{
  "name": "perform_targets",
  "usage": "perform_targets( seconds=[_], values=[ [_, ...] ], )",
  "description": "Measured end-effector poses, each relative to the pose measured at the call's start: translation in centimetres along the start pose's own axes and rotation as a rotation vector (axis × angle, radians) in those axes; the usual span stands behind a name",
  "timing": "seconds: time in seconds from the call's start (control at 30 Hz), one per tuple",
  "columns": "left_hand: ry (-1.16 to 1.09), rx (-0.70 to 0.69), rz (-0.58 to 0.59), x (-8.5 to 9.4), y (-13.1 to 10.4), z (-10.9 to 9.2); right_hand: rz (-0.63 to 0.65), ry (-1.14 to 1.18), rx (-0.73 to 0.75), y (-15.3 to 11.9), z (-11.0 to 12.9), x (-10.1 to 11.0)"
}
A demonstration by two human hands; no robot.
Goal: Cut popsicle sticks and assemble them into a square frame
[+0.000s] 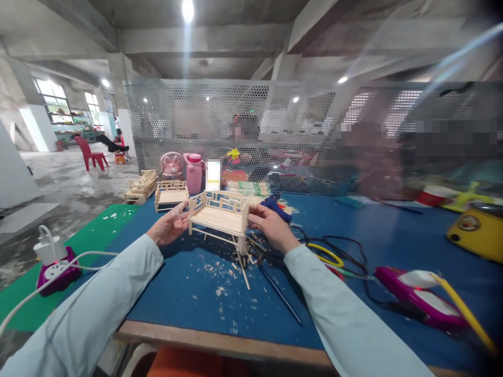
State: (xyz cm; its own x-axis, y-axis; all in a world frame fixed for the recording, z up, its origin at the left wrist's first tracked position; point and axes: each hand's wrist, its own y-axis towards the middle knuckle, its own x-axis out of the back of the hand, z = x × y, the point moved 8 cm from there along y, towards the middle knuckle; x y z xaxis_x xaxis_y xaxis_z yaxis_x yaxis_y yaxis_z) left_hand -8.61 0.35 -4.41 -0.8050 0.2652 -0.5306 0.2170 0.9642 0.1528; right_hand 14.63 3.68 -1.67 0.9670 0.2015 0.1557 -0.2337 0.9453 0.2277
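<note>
A miniature bench (pixel 218 217) built of pale wooden sticks, with a railed back and sides, is between my two hands above the blue tabletop. My left hand (pixel 172 225) holds its left end, fingers curled against the side rail. At the other end, my right hand (pixel 272 225) grips the right side, partly hidden behind it. Small wood scraps (pixel 220 269) and loose sticks (pixel 242 269) are scattered below. A dark pen-like rod (pixel 281 296) lies near my right forearm.
Two similar wooden pieces (pixel 172 196) (pixel 141 186) stand at the back left beside a pink jug (pixel 194 175). Purple power strips (pixel 58 269) (pixel 422 301) and cables (pixel 349 241) lie on both sides. A perforated metal screen (pixel 165 120) borders the back. A yellow container (pixel 477 233) sits far right.
</note>
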Motion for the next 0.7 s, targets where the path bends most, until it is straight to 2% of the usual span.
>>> perform_targets(
  seconds=[0.07,0.17,0.3,0.4,0.47,0.53,0.6,0.7],
  values=[
    [0.046,-0.066,-0.043,0.2,0.2,-0.2,-0.025,0.023,-0.013,-0.2,-0.1,-0.6],
    [0.109,-0.067,-0.126,1.0,0.5,0.5,-0.033,0.044,0.031,-0.5,0.2,-1.6],
    [0.2,-0.06,-0.157,1.8,0.8,1.4,-0.001,0.097,0.023,-0.7,-0.1,-2.4],
    [0.343,-0.128,-0.182,2.7,1.0,1.1,0.012,0.105,-0.029,-0.7,-0.7,-2.6],
    [0.525,-0.195,-0.277,3.5,0.9,0.5,-0.006,0.105,-0.045,-0.8,-0.9,-2.7],
    [0.722,-0.231,-0.44,4.3,0.3,-0.1,-0.028,0.101,-0.053,-0.8,-0.9,-2.8],
    [0.813,-0.188,-0.55,4.2,-0.4,-0.1,-0.023,0.104,-0.064,-1.0,-0.9,-3.2],
    [0.639,0.031,-0.519,2.9,-1.0,2.1,-0.007,0.125,-0.082,-1.2,-0.8,-3.7]
  ],
)
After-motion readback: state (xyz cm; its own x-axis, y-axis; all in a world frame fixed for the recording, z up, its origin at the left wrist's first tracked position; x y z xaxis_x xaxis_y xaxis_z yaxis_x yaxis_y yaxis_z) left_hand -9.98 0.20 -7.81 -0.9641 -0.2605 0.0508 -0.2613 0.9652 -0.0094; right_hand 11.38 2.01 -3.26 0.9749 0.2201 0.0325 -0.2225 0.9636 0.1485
